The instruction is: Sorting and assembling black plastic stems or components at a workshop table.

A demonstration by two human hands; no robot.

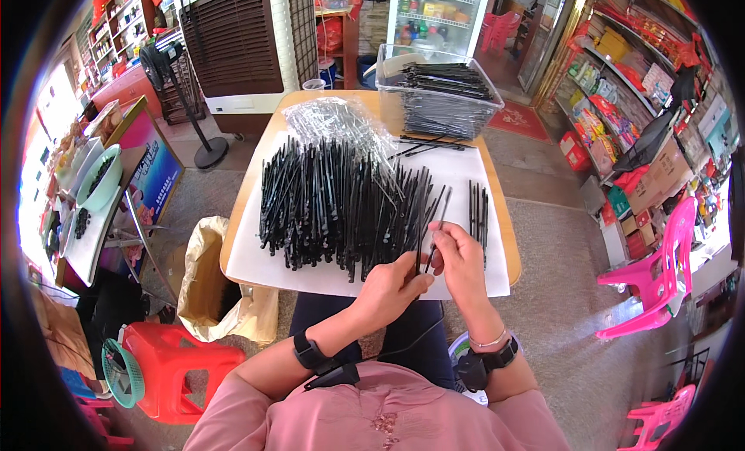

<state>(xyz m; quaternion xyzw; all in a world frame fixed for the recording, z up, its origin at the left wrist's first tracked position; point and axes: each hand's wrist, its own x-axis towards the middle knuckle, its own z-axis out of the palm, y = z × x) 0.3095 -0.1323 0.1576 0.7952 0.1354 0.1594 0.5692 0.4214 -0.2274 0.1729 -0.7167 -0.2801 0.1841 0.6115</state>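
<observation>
Jutting above left hand (pixel 390 286), slim black rod (pixel 420 235)

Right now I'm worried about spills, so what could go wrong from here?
The large pile of black rods lies loose near the left hand, so a bump might scatter it. The small row of rods lies close to the right hand; a sideways brush could disturb it. The clear tub holds many rods at the far end of the table, so a knock might spill some.
</observation>
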